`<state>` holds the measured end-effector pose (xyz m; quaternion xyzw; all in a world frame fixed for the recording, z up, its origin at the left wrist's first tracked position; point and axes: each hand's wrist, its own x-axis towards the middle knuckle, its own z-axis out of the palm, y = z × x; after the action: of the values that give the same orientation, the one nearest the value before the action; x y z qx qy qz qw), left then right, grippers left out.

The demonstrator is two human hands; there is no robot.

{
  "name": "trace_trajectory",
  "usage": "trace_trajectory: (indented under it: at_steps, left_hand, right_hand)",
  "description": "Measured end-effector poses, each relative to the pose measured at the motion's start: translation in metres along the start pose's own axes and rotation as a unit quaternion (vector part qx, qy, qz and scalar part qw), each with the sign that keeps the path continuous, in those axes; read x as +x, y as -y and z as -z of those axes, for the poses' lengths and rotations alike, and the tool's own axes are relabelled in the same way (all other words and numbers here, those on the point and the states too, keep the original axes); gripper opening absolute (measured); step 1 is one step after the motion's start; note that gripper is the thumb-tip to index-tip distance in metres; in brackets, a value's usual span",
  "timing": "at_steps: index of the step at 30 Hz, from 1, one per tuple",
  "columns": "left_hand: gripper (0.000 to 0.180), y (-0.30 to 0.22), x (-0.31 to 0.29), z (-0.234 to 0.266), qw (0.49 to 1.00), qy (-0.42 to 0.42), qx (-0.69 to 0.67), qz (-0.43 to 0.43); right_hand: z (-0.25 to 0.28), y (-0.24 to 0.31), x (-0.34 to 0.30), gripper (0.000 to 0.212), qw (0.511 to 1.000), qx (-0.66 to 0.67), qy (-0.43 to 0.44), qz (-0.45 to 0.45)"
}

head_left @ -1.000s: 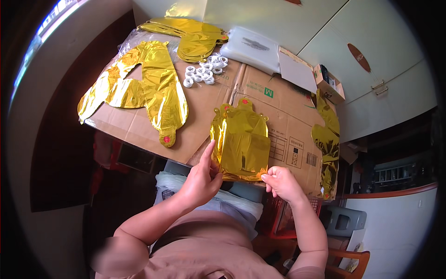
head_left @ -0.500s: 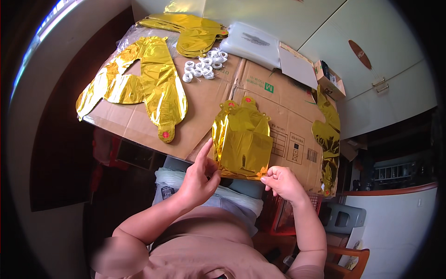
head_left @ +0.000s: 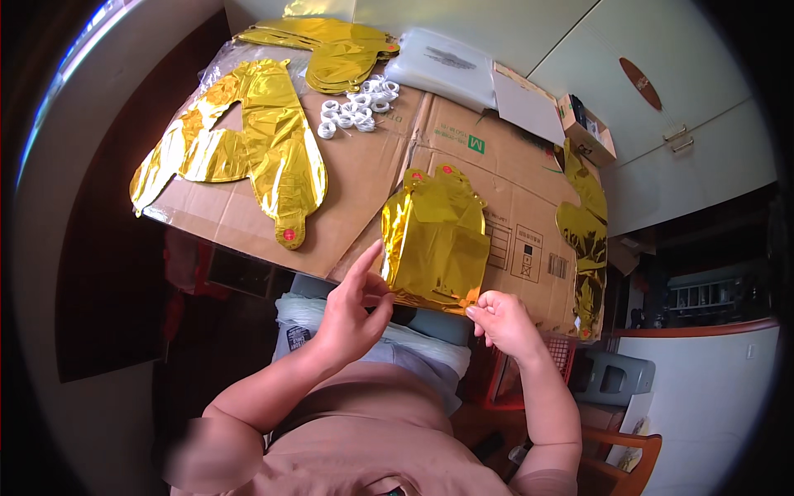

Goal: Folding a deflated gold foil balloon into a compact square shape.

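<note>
A folded gold foil balloon [head_left: 438,248] lies near the front edge of the cardboard, with small red marks on the tabs at its far end. My right hand [head_left: 503,321] pinches its near right corner between thumb and fingers. At the near left side is my left hand [head_left: 354,318], index finger stretched along the foil's edge and thumb held apart; it grips nothing that I can see. To the left, a larger gold foil balloon [head_left: 285,153] is spread flat, with a gap near its middle and a red mark on its near tab.
Flattened cardboard [head_left: 364,178] covers the table. Farther back are stacked gold foil balloons [head_left: 343,62], several white string coils [head_left: 357,110] and a clear plastic packet [head_left: 438,70]. More gold foil [head_left: 585,223] hangs at the right edge, near a small box [head_left: 585,132].
The view has shifted slightly. The folded balloon's far tabs have tilted a little to the right, and its near edge looks flatter. Both hands keep nearly the same pose.
</note>
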<state>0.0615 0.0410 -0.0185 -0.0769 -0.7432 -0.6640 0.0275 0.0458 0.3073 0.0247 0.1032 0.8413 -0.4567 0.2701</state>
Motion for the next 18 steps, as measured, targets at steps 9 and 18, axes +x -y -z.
trace_trajectory:
  at_steps: [9, 18]
  left_hand:
    - [0.081, 0.005, -0.006, -0.002, 0.998, -0.022, 0.060, 0.013]
    - [0.082, 0.017, -0.013, -0.005, 0.994, -0.038, 0.100, -0.036]
  right_hand:
    - [-0.004, 0.006, -0.003, 0.021, 0.998, -0.050, -0.026, 0.010]
    - [-0.009, 0.003, -0.003, 0.023, 0.992, -0.102, -0.071, 0.029]
